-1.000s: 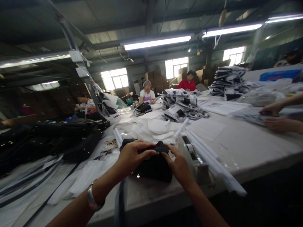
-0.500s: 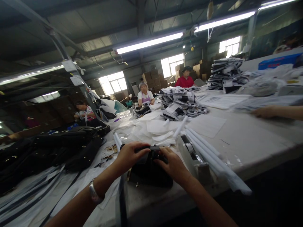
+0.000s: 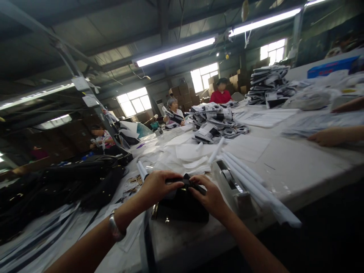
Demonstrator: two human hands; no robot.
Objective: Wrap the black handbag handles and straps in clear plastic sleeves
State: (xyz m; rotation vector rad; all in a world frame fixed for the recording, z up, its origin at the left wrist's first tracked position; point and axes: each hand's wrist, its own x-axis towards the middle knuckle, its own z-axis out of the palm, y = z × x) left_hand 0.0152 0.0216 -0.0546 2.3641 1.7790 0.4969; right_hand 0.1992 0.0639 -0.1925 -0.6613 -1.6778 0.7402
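Note:
A small black bag (image 3: 182, 208) with gold-coloured fittings sits on the pale worktable (image 3: 176, 239) in front of me. At its top, my left hand (image 3: 160, 186) is closed on the upper edge or strap, thumb against fingers. My right hand (image 3: 209, 195) pinches a black strap end at the same top edge, close to the left fingertips. Exactly how the strap runs between the fingers is too dark to make out. Beside my right hand stands a tape dispenser (image 3: 231, 185). A dark strip (image 3: 148, 242) hangs over the table's near edge.
White rolled tubes (image 3: 261, 195) lie to the right of the dispenser. Black bags (image 3: 96, 178) are heaped at left, and wrapped items (image 3: 212, 121) are piled further back. A co-worker's hand (image 3: 327, 136) rests on plastic sheets at right. Other people sit across the table.
My right fingers have raised and bent the black strap at the bag's top. Across the table, a person has lifted a black-and-white item. The co-worker's second hand has appeared at right.

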